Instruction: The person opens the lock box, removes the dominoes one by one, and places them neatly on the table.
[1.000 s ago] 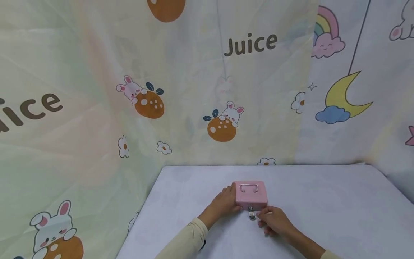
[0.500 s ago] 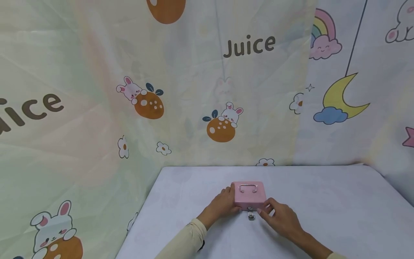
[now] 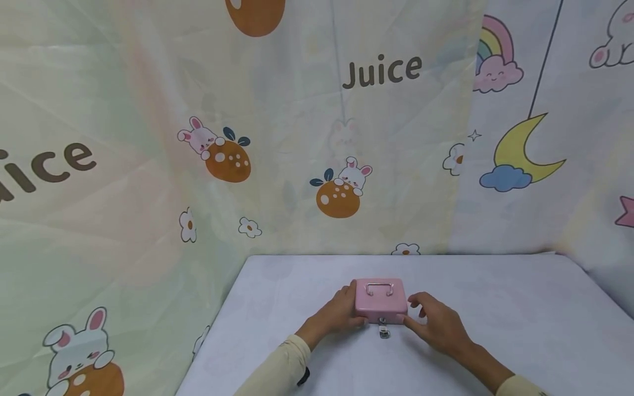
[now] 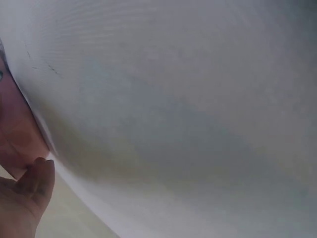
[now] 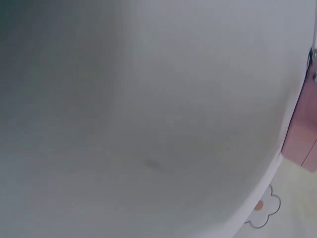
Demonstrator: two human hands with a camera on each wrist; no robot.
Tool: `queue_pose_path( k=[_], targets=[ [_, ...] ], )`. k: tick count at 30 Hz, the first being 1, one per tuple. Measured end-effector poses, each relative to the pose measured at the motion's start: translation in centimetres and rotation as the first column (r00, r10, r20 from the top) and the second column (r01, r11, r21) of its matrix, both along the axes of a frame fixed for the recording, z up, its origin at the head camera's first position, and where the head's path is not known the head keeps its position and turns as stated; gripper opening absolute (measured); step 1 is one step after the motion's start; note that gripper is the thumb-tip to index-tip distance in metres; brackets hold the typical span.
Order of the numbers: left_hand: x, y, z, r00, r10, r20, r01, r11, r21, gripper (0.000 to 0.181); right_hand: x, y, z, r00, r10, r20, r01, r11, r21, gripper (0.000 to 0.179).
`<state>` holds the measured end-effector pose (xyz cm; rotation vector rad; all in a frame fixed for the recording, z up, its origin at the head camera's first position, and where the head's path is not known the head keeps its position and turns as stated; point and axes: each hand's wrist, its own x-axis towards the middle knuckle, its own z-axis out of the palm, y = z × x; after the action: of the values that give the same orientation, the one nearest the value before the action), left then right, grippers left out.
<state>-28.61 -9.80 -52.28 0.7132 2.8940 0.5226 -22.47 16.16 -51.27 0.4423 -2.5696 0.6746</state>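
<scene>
A small pink cash box (image 3: pixel 381 303) with a folded-up silver handle (image 3: pixel 379 289) on its lid sits on the table. At the middle of its front, small silver metal pieces (image 3: pixel 384 331) that look like keys hang from the lock and reach the tabletop. My left hand (image 3: pixel 337 311) grips the box's left side, fingers along that side and thumb at the front left corner. Around the front right corner my right hand (image 3: pixel 440 324) is spread, thumb at the front edge and index finger beside the right side. Only a pink corner of the box shows in the right wrist view.
White cloth covers the table (image 3: pixel 495 308), which extends on both sides of the box. A printed curtain (image 3: pixel 277 137) with rabbits and oranges rises behind its far edge and along the left. A dark strap (image 3: pixel 304 376) shows under the left sleeve.
My right hand has left the silver pieces at the front, opened out and moved to the box's right front corner. My left hand keeps its hold on the left side.
</scene>
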Motion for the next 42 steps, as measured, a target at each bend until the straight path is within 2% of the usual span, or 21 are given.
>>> queue_pose_path(
  k=[4,8,13,17,25,28,35,42],
  targets=[
    [-0.6,-0.3,-0.4,1.000,-0.016,-0.003,0.017,1.000,0.027,0.105,-0.9,0.6,-0.3,0.998,0.060,0.015,-0.060,0.998,0.003,0.058],
    [-1.1,-0.8,-0.6,0.999,-0.048,-0.015,0.049,0.997,0.064,0.101,-1.9,0.9,-0.6,0.986,0.134,0.103,-0.133,0.991,-0.018,0.077],
    [-1.3,-1.2,-0.7,0.999,-0.029,0.033,0.026,0.994,0.104,0.104,-2.8,0.6,-0.3,0.942,0.183,0.281,-0.178,0.983,-0.041,0.100],
    [-1.1,-1.3,-0.6,0.997,-0.014,0.074,0.006,0.994,0.106,0.105,-3.4,0.5,-0.3,0.912,0.203,0.357,-0.202,0.978,-0.041,0.109],
    [-1.4,-1.5,-0.8,0.994,-0.024,0.102,0.012,0.993,0.120,0.107,-4.5,0.5,-0.8,0.898,0.209,0.387,-0.211,0.977,-0.038,0.113],
    [-1.5,-1.6,-0.6,0.993,-0.024,0.112,0.011,0.992,0.122,0.108,-4.9,0.5,-1.0,0.889,0.218,0.402,-0.215,0.975,-0.053,0.113],
    [-1.3,-1.5,-0.1,0.993,-0.049,0.107,0.033,0.988,0.148,0.107,-5.3,0.4,-1.2,0.887,0.192,0.421,-0.180,0.981,-0.067,0.112],
    [-1.1,-1.4,0.1,0.993,-0.043,0.111,0.026,0.989,0.143,0.105,-5.6,0.6,-1.3,0.873,0.190,0.448,-0.167,0.982,-0.090,0.111]
  ],
)
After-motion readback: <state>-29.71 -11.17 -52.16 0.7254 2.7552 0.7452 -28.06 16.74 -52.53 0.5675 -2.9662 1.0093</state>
